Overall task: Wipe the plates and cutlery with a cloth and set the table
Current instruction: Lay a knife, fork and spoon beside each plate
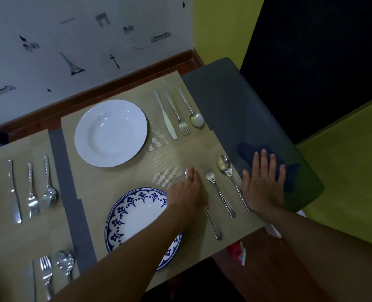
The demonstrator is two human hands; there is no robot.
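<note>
You have a single view: the wide-angle camera on your head, so no second view shares the scene. It looks forward and steeply down onto the table (235,101), turned so that the table edges run slantwise across the frame. Your left hand (187,192) and right hand (262,182) lie right of centre, close enough that separate fingers show. Beyond the left hand the frame reaches the white plate (111,132) and then the wallpapered wall (49,29). Left of that hand, cutlery (31,188) runs to the frame edge. Right of the right hand, the view passes the table's rounded corner.
</note>
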